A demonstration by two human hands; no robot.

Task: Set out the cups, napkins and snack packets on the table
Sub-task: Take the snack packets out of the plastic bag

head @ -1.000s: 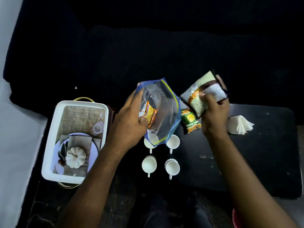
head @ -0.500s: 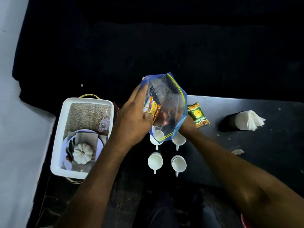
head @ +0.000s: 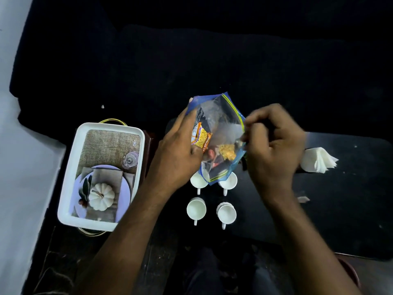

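Nearest you, four white cups (head: 196,209) sit in a two-by-two block on the dark table (head: 350,209), handles toward you; the bottom corner of the bag hangs over the far pair and hides part of their rims. To the left, beside the table, is a white tray (head: 68,188) printed with a pumpkin place setting.

Above the cups your left hand (head: 178,154) is closed on the left side of the clear zip bag (head: 219,137), thumb pressed to its front and fingers behind, holding it upright with the mouth away from you. An orange packet (head: 201,139) shows through the plastic by your thumb, with another yellowish packet lower in the bag.

Your right hand (head: 274,145) is blurred, fingers curled at the bag's right edge; you seem to pinch it, but I cannot tell for sure.

Further right, the white napkins (head: 319,159) sit on the table, apart from the cups.
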